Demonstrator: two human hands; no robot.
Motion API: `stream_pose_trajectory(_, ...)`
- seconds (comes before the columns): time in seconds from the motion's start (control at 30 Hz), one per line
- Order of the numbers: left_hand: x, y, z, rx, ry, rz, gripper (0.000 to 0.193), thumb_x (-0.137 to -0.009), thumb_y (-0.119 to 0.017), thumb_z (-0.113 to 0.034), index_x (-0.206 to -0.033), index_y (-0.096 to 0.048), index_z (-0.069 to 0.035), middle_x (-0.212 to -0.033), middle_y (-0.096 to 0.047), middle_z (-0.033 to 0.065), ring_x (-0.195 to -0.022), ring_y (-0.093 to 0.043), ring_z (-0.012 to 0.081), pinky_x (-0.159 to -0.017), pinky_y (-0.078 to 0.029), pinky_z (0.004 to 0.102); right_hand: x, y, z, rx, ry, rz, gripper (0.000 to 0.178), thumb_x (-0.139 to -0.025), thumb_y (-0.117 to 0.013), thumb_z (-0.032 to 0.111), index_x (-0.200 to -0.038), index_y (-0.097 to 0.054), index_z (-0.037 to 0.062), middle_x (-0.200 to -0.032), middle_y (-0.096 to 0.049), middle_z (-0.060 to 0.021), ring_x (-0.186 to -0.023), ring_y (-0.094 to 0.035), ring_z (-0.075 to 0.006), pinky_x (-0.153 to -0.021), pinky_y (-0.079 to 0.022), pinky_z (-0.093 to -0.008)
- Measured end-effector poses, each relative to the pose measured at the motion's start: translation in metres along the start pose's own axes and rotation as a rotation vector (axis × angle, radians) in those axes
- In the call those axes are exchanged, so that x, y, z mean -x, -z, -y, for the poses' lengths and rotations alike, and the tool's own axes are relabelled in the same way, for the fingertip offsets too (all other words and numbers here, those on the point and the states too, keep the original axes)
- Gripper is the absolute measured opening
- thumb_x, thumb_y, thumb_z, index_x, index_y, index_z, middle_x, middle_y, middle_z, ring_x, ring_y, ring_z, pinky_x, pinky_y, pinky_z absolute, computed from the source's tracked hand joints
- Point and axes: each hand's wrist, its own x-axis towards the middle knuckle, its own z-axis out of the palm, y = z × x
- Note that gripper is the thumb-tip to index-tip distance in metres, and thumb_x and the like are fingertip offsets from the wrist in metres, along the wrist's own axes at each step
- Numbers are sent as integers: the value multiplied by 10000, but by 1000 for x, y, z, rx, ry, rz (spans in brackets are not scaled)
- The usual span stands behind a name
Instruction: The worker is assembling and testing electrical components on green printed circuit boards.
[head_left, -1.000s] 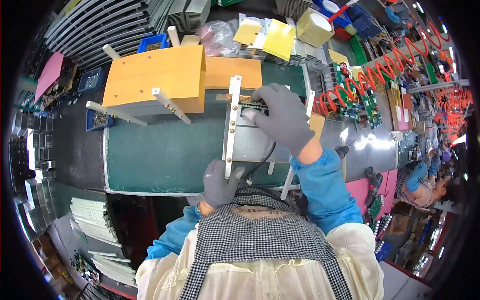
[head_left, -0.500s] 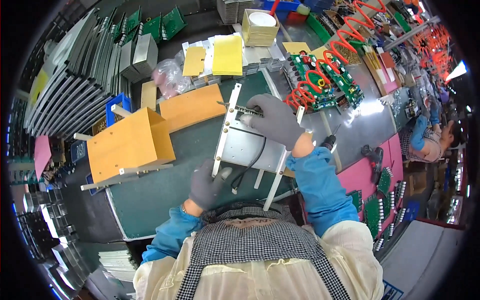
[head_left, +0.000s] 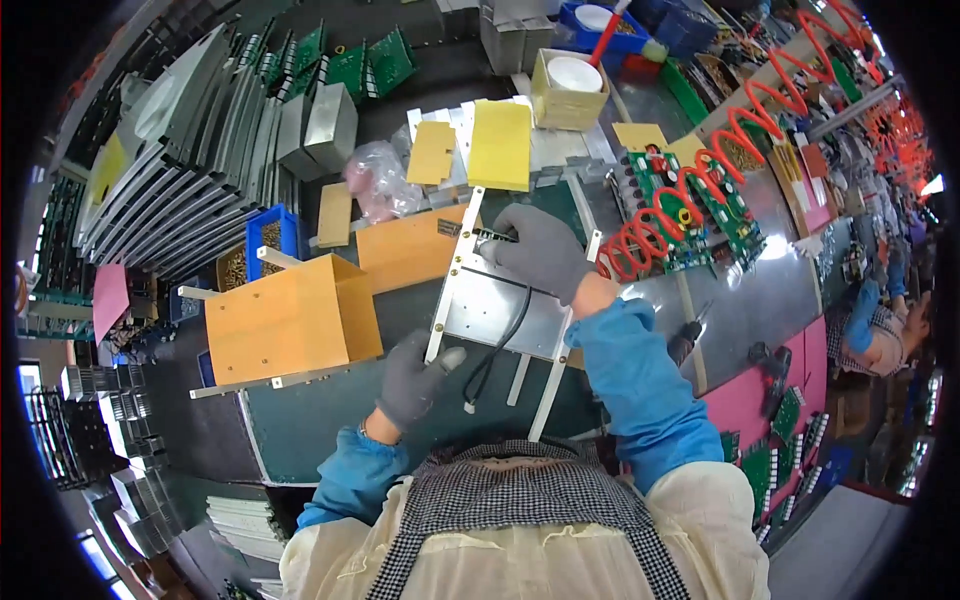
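Observation:
A metal panel (head_left: 500, 310) with white rails along its sides lies tilted in front of me on the green work surface. My left hand (head_left: 415, 380), in a grey glove, is closed around the lower end of the left rail (head_left: 450, 285). At the upper part of the panel is my right hand (head_left: 540, 255), also gloved, its fingers curled against a small dark strip (head_left: 488, 236) beside that rail. The palm hides whatever the fingers pinch. A black cable (head_left: 505, 350) loops over the panel and hangs past its near edge.
An orange box-shaped cover (head_left: 285, 320) stands to the left, near blue bins (head_left: 272, 240) of small parts. Green circuit boards (head_left: 680, 205) and a coiled red hose (head_left: 640, 235) lie to the right. A screwdriver (head_left: 688, 335) and pink mat (head_left: 735, 400) are nearer.
The view has shifted, so the bench things sit lower and farther right. Both hands stay at the panel, with the right fingertips slightly closer to the left rail.

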Motion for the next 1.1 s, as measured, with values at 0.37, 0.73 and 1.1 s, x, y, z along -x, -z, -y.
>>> stream_pose_trajectory(0.37, -15, 3, -25, 407, 247, -27, 463, -899, -716, -344, -1189, -589, -6, -811, -558, -24, -657, -471, 52, -585, -397, 220, -55, -7, 20, 109, -14, 167, 428, -768, -677, 330, -1101, -699, 62, -1071, -698, -172, -1018, -658, -329, -910, -499, -395)
stream_pose_trajectory(0.73, -29, -3, -48, 657, 344, 18, 437, -929, -675, -374, -1176, -583, -26, -751, -475, -63, -621, -416, 39, -530, -352, 211, -86, 3, 11, 83, 11, 221, 407, -756, -691, 310, -1068, -720, 49, -1045, -709, -165, -983, -671, -312, -890, -509, -369)
stream_pose_trajectory(1.1, -63, 9, -90, 1021, 353, 91, 301, -975, -604, -406, -913, -514, -126, -683, -361, -82, -547, -349, 25, -459, -298, 171, -133, 18, 5, -208, 18, 269, 319, -731, -757, 276, -933, -752, 29, -908, -731, -141, -842, -682, -245, -790, -527, -333)
